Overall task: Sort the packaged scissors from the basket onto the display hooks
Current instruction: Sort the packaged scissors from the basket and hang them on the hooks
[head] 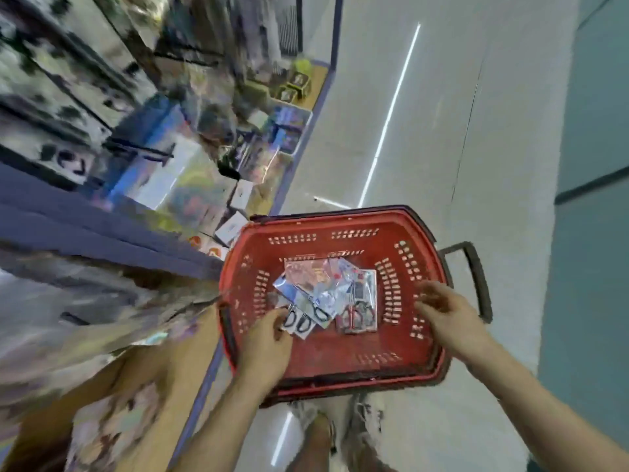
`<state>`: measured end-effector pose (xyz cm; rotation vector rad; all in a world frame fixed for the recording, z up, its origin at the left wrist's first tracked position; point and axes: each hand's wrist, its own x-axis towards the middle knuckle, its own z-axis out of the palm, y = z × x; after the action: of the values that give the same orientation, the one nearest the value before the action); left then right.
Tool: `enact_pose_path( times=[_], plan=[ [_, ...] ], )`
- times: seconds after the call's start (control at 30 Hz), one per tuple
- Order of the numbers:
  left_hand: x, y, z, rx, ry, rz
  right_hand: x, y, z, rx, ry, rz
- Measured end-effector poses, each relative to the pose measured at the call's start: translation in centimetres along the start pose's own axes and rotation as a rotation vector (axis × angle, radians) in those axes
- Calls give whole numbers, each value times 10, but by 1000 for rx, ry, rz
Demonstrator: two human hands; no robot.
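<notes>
A red plastic basket (pixel 340 356) stands on the floor in front of me. Several packaged scissors lie in a loose pile on its bottom. A pack with black-handled scissors (pixel 299 323) is nearest my left hand (pixel 265 345), whose fingertips touch or pinch its edge. Beside it lies a pack with red-handled scissors (pixel 357 315). My right hand (pixel 449 315) hovers over the basket's right side, fingers loosely curled, holding nothing. The display hooks are lost in the blurred shelving on the left.
Store shelving (pixel 136 148) full of packaged goods runs along the left, heavily motion-blurred. The basket's dark handle (pixel 476 277) sticks out to the right. Pale floor (pixel 442 131) stretches ahead. My feet (pixel 326 427) stand just behind the basket.
</notes>
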<state>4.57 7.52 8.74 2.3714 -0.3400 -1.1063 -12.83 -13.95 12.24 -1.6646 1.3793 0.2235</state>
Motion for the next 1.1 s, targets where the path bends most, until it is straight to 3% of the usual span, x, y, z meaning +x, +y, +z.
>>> enact_pose_path(
  times=[0.2,0.33,0.43,0.53,0.63,0.7,0.73,0.87,1.0,1.1],
  plan=[
    [167,-93,126,56,-94,-162,153,99,122,-18,-109,197],
    [261,-151,190,234,-85,-151,238,154,190,-2,-156,235],
    [314,-177,210,395,20,-55,286,190,228,-53,-121,298],
    [358,-195,210,315,140,9,313,207,254,-135,-31,322],
    [370,-189,211,281,151,-27,321,206,274,-184,62,311],
    [370,-181,209,260,121,1,321,206,286,-88,63,264],
    [365,-173,205,201,88,10,320,205,289,-52,59,237],
    [339,-153,188,-178,-79,-244,308,200,280,148,10,223],
    [302,-141,167,-337,-59,-237,293,189,253,391,73,222],
    [267,-122,151,-499,-100,-246,272,165,222,383,76,140]
  ],
)
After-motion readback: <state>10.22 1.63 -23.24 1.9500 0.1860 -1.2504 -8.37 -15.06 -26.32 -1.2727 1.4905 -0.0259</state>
